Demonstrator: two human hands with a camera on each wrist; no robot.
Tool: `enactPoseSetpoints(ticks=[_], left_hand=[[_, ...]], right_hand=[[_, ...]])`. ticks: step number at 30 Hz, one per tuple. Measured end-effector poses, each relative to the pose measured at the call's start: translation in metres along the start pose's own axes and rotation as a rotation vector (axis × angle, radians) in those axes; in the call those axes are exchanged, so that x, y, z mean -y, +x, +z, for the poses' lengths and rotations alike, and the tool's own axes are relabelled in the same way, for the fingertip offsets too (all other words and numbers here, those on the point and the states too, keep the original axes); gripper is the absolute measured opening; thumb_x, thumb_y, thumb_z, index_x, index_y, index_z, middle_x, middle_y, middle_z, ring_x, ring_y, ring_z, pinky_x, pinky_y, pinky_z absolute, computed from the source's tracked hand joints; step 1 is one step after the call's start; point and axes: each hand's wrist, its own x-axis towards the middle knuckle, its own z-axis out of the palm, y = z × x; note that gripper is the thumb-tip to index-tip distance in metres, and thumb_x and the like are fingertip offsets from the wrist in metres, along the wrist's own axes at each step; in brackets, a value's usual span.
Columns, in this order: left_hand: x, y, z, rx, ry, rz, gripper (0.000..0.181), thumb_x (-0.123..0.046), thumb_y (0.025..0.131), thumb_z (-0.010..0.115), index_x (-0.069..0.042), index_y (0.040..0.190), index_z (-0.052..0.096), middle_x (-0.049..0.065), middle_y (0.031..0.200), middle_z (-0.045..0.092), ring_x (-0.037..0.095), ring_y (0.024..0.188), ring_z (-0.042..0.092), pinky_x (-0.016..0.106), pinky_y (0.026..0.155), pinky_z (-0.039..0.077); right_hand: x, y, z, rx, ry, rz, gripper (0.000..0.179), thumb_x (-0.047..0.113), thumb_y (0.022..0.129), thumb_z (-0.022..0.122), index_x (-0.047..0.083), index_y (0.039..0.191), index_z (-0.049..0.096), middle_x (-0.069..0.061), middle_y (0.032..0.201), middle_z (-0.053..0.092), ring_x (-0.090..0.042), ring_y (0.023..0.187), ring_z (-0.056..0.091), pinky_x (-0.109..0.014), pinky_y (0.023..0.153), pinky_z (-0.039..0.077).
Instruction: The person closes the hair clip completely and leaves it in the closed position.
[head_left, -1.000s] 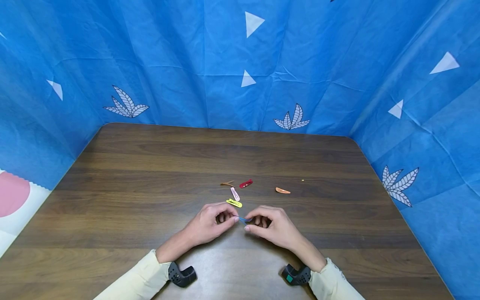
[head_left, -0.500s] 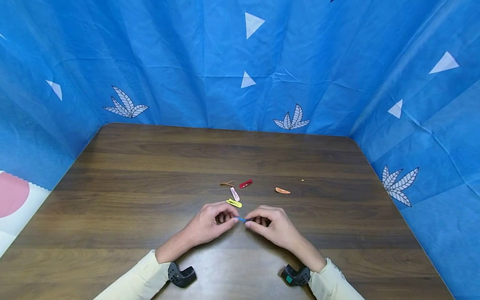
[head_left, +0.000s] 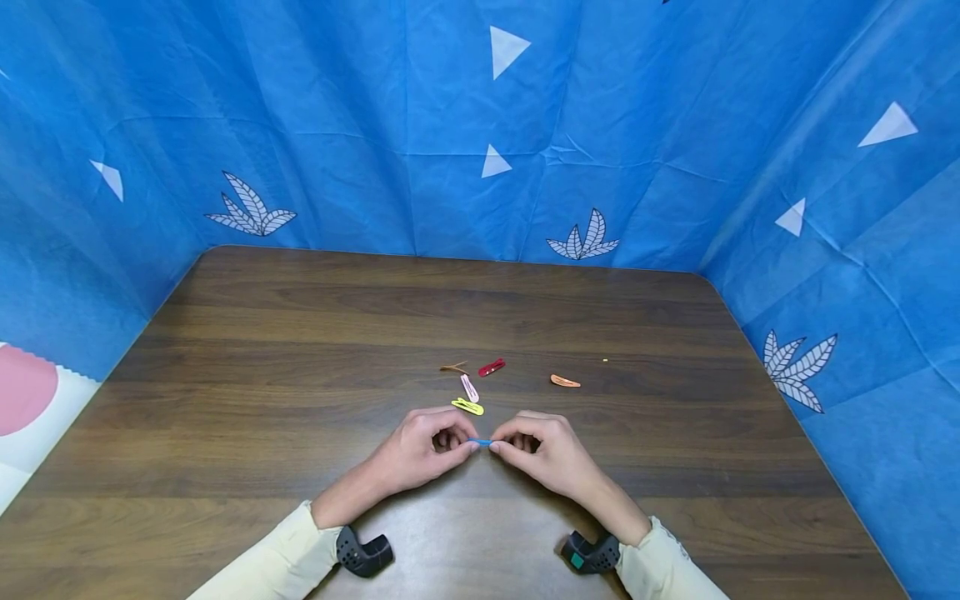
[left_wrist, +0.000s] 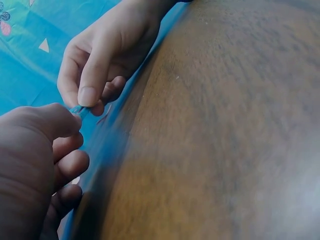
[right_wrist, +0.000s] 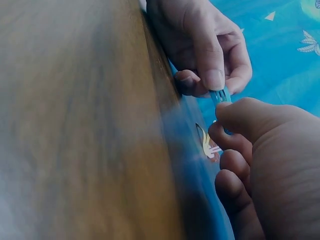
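Observation:
A small blue hair clip (head_left: 484, 442) spans the short gap between the two hands, low over the near middle of the table. My left hand (head_left: 420, 448) pinches its left end between thumb and fingertips, and my right hand (head_left: 553, 454) pinches the right end the same way. The right wrist view shows a slot along the middle of the blue hair clip (right_wrist: 220, 95); the fingertips cover both of its ends. Just beyond the left fingertips lies a yellow hair clip (head_left: 468, 407), with a pink hair clip (head_left: 469, 388) behind it.
Farther back on the wooden table (head_left: 300, 333) lie a brown clip (head_left: 454, 367) with its arms spread and a red hair clip (head_left: 492, 367). An orange hair clip (head_left: 566, 381) lies to the right, with a tiny yellow speck (head_left: 605, 360) beyond. Blue cloth (head_left: 337, 167) surrounds the table.
The blue clip's two parts, seen apart at its right end one second ago, now lie together as one flat strip. Both hands have stayed nearly in place.

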Motion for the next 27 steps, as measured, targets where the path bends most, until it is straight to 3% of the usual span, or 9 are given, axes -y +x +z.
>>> enactPoseSetpoints(ticks=[14,27], left_hand=[[-0.0009,-0.0012,0.0000,0.011,0.003,-0.028,0.015,-0.002,0.086,0.080,-0.015,0.087,0.072,-0.008,0.075,0.066,-0.004,0.066,0.056,0.019,0.056,0.051],[-0.0015,-0.0007,-0.0010,0.007,0.034,-0.010,0.014,-0.003,0.085,0.081,-0.014,0.087,0.072,-0.007,0.076,0.067,-0.005,0.066,0.056,0.018,0.057,0.051]], right_hand=[[0.0032,0.0013,0.0018,0.012,-0.046,0.017,0.010,0.012,0.088,0.082,0.022,0.090,0.079,0.015,0.070,0.060,0.004,0.060,0.047,-0.014,0.052,0.041],[0.0050,0.0012,0.0051,-0.017,-0.093,0.011,0.012,0.010,0.087,0.083,0.021,0.088,0.079,0.015,0.068,0.060,0.006,0.059,0.047,-0.011,0.052,0.040]])
